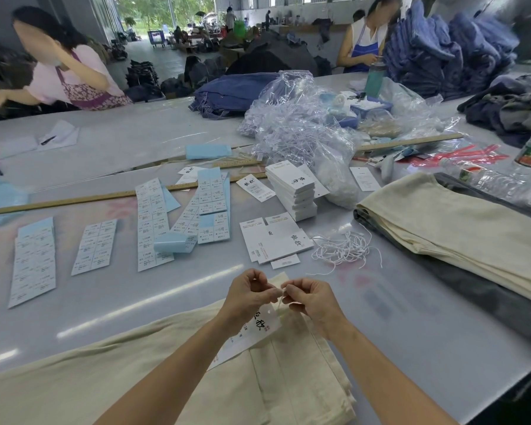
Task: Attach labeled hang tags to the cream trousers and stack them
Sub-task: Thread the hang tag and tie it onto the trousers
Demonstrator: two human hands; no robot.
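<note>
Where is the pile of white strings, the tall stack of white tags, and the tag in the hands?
white strings (344, 248), head view, middle of the tangle.
stack of white tags (292, 179), head view, top tag's face.
hang tag (258, 329), head view, printed face below the hands.

Bare forearms; seemingly no sleeves or rings.

hang tag (252, 331) on trousers (135, 372)
</note>
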